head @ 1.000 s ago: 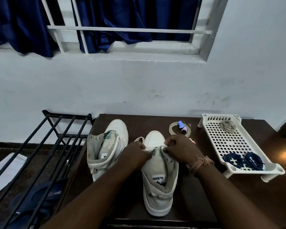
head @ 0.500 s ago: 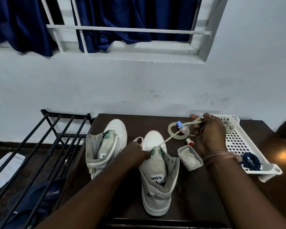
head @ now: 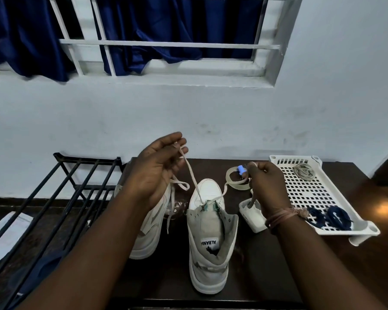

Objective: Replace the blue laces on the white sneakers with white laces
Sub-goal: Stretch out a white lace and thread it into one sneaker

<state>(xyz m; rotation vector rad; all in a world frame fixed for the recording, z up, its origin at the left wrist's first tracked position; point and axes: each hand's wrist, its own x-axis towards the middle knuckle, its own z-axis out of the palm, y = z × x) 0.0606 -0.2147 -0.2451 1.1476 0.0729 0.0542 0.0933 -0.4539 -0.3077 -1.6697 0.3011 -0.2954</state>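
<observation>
1. Two white high-top sneakers on the dark brown wooden table [head: 267,276], toes pointing toward the pale wall: the right-hand sneaker [head: 211,249] upright at centre, its tongue label reading "ALBANIA" upside down; the left-hand sneaker [head: 151,222] just beside it, partly hidden behind the left forearm.
2. One flat white lace [head: 194,177] threaded through the lowest eyelets of the right-hand sneaker, both ends drawn up and apart.
3. Left hand [head: 157,173] raised above the left-hand sneaker, palm turned toward the camera, thumb and fingertips pinching one end of the white lace; loose slack looping beneath the hand and dangling over the left-hand sneaker.
4. Right hand [head: 267,189] lower, to the right of the toe, fingers curled around the other end of the white lace; braided thread band around that wrist.
5. Near the right hand: a roll of clear tape [head: 235,180] with a small blue cap [head: 242,174] at its rim, and a small white open box [head: 251,217] touching the table below the wrist.
6. At far right, a white perforated plastic tray [head: 311,198] holding two coiled dark blue laces [head: 329,218] at its near end and a coiled pale lace [head: 304,171] at its far end.
7. Left of the table, a black metal slatted rack [head: 61,198], with white paper beneath it.
8. Above, a white-barred window with dark blue curtains [head: 161,25].
</observation>
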